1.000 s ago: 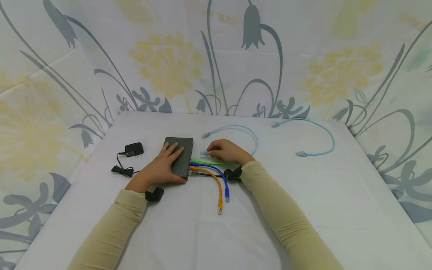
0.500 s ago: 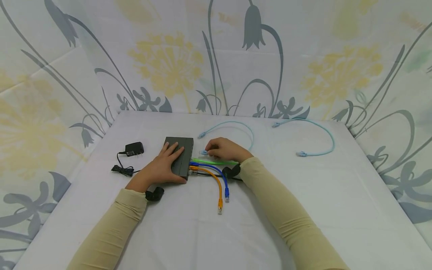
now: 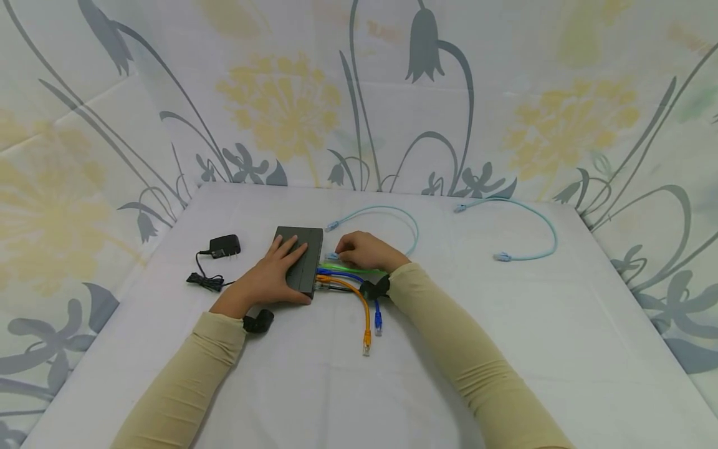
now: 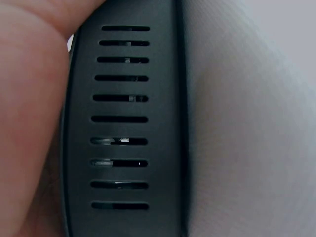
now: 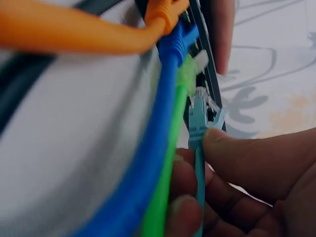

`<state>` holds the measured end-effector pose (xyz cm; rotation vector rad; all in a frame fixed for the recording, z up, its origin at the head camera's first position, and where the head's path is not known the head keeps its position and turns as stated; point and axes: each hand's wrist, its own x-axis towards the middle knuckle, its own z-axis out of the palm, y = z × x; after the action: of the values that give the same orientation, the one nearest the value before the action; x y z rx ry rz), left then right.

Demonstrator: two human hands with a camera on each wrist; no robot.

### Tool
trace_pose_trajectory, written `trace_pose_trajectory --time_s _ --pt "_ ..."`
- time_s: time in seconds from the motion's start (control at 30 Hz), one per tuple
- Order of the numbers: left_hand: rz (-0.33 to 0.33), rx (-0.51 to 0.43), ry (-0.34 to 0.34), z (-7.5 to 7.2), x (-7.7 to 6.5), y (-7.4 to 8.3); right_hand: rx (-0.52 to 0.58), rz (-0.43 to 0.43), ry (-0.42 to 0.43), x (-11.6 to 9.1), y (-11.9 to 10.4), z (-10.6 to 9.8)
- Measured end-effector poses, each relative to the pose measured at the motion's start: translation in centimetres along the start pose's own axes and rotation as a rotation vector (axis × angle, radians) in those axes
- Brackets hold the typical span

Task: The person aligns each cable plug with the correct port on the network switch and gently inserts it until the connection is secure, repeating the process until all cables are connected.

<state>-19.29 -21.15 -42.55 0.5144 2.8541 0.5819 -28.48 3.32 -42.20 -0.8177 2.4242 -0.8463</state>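
Observation:
My left hand (image 3: pixel 266 277) rests on a dark network switch (image 3: pixel 307 240), its fingers spread over the top and the thumb along the near side. The left wrist view shows the thumb beside the slotted side of the switch. My right hand (image 3: pixel 370 251) pinches the plug (image 5: pixel 198 123) of a light-blue Ethernet cable (image 3: pixel 414 221) between thumb and fingers. In the right wrist view, the plug's clear tip is right at the port row, beside the green cable (image 5: pixel 168 182). Blue (image 5: pixel 140 173) and orange (image 5: pixel 94 32) Ethernet cables are plugged in along the same row.
A black power adapter (image 3: pixel 224 246) with a bundled cord (image 3: pixel 206 282) lies left of the switch. A second light-blue Ethernet cable (image 3: pixel 552 231) curves at the right back. Loose ends of the orange plug (image 3: pixel 367 342) and blue plug (image 3: pixel 378 324) lie toward the front.
My right hand has moved slightly left, bringing the light-blue plug closer to the switch, and the cable's loop shifted left with it. The left hand keeps its place on the switch.

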Motion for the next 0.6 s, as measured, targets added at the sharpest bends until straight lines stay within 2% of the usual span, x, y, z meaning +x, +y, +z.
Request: trace_pose_trajectory --time_s 0.6 --pt "0.014 0.003 0.018 0.02 0.01 -0.08 -0.059 -0.006 0.040 0.22 -1.00 0.71"
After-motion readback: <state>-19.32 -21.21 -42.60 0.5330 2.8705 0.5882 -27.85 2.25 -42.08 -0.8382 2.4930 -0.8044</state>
